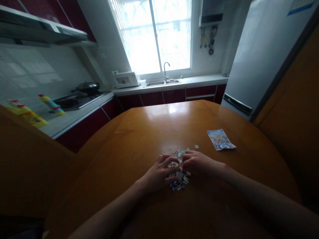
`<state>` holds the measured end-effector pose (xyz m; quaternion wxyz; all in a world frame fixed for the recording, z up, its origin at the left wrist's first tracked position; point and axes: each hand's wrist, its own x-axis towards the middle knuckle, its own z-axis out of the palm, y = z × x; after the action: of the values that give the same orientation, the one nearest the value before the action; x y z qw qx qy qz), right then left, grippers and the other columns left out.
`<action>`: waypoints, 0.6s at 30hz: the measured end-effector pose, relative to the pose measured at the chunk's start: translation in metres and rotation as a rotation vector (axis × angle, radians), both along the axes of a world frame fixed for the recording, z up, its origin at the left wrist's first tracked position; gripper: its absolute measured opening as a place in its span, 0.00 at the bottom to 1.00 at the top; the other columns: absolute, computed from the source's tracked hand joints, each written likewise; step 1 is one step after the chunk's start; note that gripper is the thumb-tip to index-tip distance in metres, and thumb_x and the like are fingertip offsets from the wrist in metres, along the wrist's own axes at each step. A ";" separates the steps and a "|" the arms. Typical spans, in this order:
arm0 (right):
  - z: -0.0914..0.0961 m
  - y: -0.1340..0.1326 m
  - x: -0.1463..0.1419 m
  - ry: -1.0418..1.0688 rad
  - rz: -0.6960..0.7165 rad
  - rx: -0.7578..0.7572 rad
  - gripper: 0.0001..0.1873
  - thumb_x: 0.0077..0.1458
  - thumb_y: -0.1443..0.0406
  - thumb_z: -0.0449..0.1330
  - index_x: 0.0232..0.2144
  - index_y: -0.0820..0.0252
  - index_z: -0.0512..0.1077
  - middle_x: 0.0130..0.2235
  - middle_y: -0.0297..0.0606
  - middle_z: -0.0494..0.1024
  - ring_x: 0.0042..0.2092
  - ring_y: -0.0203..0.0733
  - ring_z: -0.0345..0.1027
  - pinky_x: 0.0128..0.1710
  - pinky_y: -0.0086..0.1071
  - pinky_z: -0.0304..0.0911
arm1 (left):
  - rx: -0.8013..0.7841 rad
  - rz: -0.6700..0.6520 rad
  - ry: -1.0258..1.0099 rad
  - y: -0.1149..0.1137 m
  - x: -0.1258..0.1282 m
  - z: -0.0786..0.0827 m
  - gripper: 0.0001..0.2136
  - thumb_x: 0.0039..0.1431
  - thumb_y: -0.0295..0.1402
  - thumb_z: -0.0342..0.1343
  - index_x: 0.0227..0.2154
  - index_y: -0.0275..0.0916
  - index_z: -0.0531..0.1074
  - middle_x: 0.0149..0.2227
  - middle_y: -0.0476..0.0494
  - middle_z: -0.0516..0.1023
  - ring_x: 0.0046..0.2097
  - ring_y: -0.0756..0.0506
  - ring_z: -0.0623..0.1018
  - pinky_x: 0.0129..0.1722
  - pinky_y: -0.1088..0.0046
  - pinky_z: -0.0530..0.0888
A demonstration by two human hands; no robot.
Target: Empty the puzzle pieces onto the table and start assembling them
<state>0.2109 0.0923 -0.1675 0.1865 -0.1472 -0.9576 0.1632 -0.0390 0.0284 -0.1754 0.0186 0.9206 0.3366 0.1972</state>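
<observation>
Window point(174, 36) blown out; glare on table point(139, 139); foreground dim; bottles point(27, 115) at left smeared, stretched.

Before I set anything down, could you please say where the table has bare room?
The table looks bare left of the left hand, and beyond the puzzle pieces toward its far edge. It's crowded between that hand and the right hand, where pieces cluster; a printed sheet lies farther right.
</observation>
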 end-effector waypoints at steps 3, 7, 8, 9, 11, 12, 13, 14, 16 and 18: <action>0.014 0.009 0.015 -0.026 -0.112 -0.033 0.08 0.62 0.68 0.59 0.33 0.58 0.78 0.36 0.39 0.77 0.40 0.40 0.66 0.41 0.32 0.61 | 0.018 0.002 -0.031 -0.001 0.003 -0.003 0.11 0.64 0.42 0.58 0.46 0.49 0.78 0.53 0.47 0.74 0.55 0.41 0.65 0.56 0.64 0.63; 0.028 0.028 0.042 -0.156 -0.393 -0.041 0.10 0.60 0.69 0.58 0.28 0.60 0.78 0.34 0.42 0.77 0.39 0.42 0.66 0.37 0.32 0.59 | 0.010 -0.011 -0.031 -0.001 0.005 -0.004 0.11 0.64 0.41 0.59 0.47 0.49 0.77 0.54 0.46 0.74 0.55 0.41 0.66 0.56 0.64 0.63; 0.029 0.032 0.047 -0.198 -0.425 -0.060 0.10 0.59 0.69 0.59 0.28 0.60 0.78 0.34 0.42 0.77 0.38 0.42 0.67 0.37 0.32 0.58 | 0.007 -0.015 -0.032 -0.002 0.006 -0.004 0.10 0.64 0.41 0.59 0.47 0.49 0.78 0.54 0.46 0.74 0.55 0.41 0.66 0.56 0.64 0.63; 0.029 0.035 0.051 -0.242 -0.436 -0.092 0.09 0.58 0.69 0.59 0.28 0.60 0.78 0.33 0.42 0.78 0.37 0.42 0.68 0.36 0.31 0.58 | 0.004 -0.020 -0.035 -0.002 0.007 -0.004 0.09 0.64 0.40 0.59 0.45 0.49 0.78 0.53 0.47 0.74 0.55 0.41 0.66 0.56 0.63 0.63; 0.029 0.038 0.056 -0.329 -0.412 -0.182 0.09 0.56 0.68 0.59 0.28 0.60 0.79 0.33 0.41 0.79 0.34 0.40 0.69 0.33 0.30 0.57 | -0.006 -0.030 -0.053 -0.003 0.008 -0.004 0.07 0.64 0.39 0.60 0.42 0.49 0.79 0.52 0.47 0.75 0.55 0.42 0.66 0.56 0.63 0.63; 0.028 0.038 0.057 -0.372 -0.397 -0.224 0.08 0.55 0.68 0.59 0.28 0.60 0.79 0.33 0.41 0.80 0.33 0.39 0.69 0.32 0.30 0.56 | -0.015 -0.037 -0.070 -0.003 0.009 -0.004 0.06 0.64 0.39 0.60 0.40 0.48 0.79 0.52 0.47 0.75 0.55 0.42 0.67 0.56 0.63 0.63; 0.028 0.037 0.058 -0.412 -0.387 -0.256 0.09 0.55 0.67 0.59 0.28 0.60 0.79 0.32 0.40 0.80 0.31 0.38 0.68 0.30 0.30 0.55 | -0.030 -0.042 -0.092 -0.004 0.010 -0.004 0.05 0.64 0.38 0.60 0.39 0.48 0.79 0.51 0.47 0.75 0.54 0.42 0.67 0.56 0.63 0.63; 0.029 0.037 0.057 -0.448 -0.385 -0.276 0.09 0.55 0.67 0.59 0.27 0.60 0.79 0.31 0.40 0.80 0.29 0.37 0.67 0.29 0.30 0.54 | -0.051 -0.039 -0.124 -0.004 0.010 -0.003 0.05 0.64 0.38 0.60 0.38 0.47 0.79 0.51 0.47 0.76 0.54 0.42 0.67 0.56 0.63 0.63; 0.031 0.035 0.056 -0.507 -0.397 -0.292 0.09 0.55 0.66 0.58 0.27 0.61 0.78 0.28 0.39 0.79 0.27 0.37 0.66 0.27 0.30 0.52 | -0.123 0.002 -0.201 -0.003 0.006 0.002 0.05 0.65 0.37 0.59 0.36 0.45 0.79 0.50 0.46 0.75 0.54 0.43 0.67 0.55 0.64 0.64; 0.034 0.033 0.055 -0.555 -0.439 -0.282 0.10 0.56 0.65 0.59 0.27 0.60 0.78 0.28 0.39 0.79 0.27 0.37 0.66 0.27 0.30 0.51 | -0.236 0.099 -0.255 0.002 -0.004 0.011 0.08 0.66 0.38 0.57 0.34 0.42 0.79 0.48 0.43 0.75 0.52 0.43 0.68 0.53 0.65 0.66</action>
<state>0.2664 0.1254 -0.1337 -0.0714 -0.4116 -0.8854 0.2037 -0.0427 0.0301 -0.1648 0.1592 0.8618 0.3972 0.2724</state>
